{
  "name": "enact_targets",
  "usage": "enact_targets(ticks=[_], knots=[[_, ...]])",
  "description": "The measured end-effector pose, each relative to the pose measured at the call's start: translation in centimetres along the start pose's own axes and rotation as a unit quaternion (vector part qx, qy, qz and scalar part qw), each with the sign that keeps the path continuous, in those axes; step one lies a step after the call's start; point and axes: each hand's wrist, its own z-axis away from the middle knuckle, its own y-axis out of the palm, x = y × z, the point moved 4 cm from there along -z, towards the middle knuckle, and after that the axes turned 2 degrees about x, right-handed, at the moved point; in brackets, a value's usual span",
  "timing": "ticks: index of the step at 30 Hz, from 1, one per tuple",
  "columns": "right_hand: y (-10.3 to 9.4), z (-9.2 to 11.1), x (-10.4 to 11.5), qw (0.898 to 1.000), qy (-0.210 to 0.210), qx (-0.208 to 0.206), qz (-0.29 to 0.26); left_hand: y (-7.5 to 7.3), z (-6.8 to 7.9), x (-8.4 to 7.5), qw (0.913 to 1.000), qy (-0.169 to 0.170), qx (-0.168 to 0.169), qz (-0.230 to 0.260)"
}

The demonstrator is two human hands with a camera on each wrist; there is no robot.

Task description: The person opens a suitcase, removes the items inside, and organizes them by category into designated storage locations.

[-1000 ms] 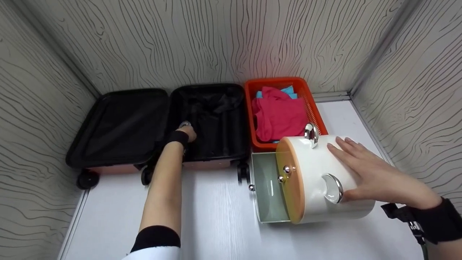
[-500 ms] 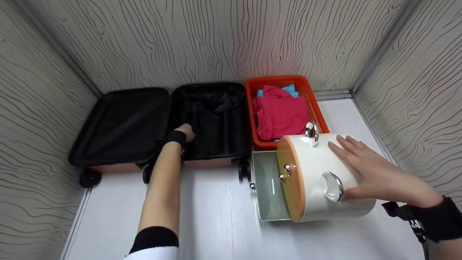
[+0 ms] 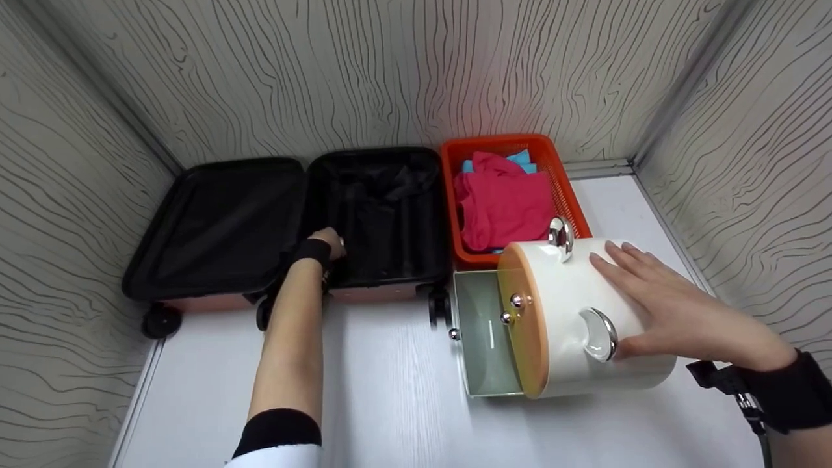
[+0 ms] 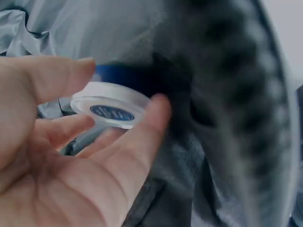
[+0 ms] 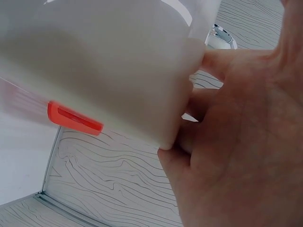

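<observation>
My left hand (image 3: 330, 242) is inside the right half of the open suitcase (image 3: 400, 283), near its inner left wall. In the left wrist view its thumb and fingers grip a small round white-and-blue jar (image 4: 106, 97) with a dark oval label, tilted against grey lining. In the head view the jar is mostly hidden by the hand. My right hand (image 3: 682, 318) rests with spread fingers on a white rounded storage box (image 3: 585, 286) with an orange-yellow front, silver handles and a pulled-out clear drawer (image 3: 484, 344). The right wrist view shows its fingertips along the box's edge.
The suitcase's other half (image 3: 221, 227) lies open at the left. An orange basket (image 3: 572, 208) with a pink cloth (image 3: 507, 201) and blue cloth (image 3: 522, 160) stands behind the box. Patterned walls (image 3: 390, 71) enclose the white table (image 3: 383, 377).
My left hand has shifted slightly left and nearer within the suitcase; the shiny round end of the jar seen earlier is now mostly covered. The right hand stays on the box.
</observation>
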Motion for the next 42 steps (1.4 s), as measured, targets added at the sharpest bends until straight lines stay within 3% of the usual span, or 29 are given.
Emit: enact_targets(ticks=[6,10,15,18,24,29,32,37,42], knots=[[-0.1,0.1,0.0,1.0,-0.003,-0.002,0.003,0.9,-1.4,1.7,0.9976,-0.033,0.003,0.061],[0.0,0.0,0.0,1.0,-0.022,-0.014,0.017,1.3,-2.0,2.0,0.9989,-0.033,-0.002,0.034],[0.3,0.0,-0.1,0.999,-0.028,-0.016,0.018,0.4,-1.0,0.3,0.9993,-0.006,-0.033,0.014],[0.2,0.0,-0.1,1.0,-0.02,-0.011,0.011,-0.6,0.0,-1.7,0.9957,0.045,-0.077,0.025],[0.1,-0.1,0.0,1.0,-0.014,-0.005,0.008,-0.4,1.6,-6.7,0.9726,0.175,-0.149,0.038],[0.1,0.0,0.0,1.0,-0.015,-0.009,0.01,1.8,5.3,-12.1,0.9342,0.304,-0.186,0.011],[0.1,0.1,-0.2,1.0,-0.018,-0.015,0.01,3.9,7.9,-14.7,0.9125,0.36,-0.193,-0.02],[0.1,0.1,-0.3,1.0,-0.017,-0.016,0.002,7.8,10.2,-17.2,0.901,0.397,-0.154,-0.084],[0.0,-0.1,-0.1,1.0,-0.019,-0.012,0.0,11.3,10.3,-18.2,0.89,0.405,-0.139,-0.157]])
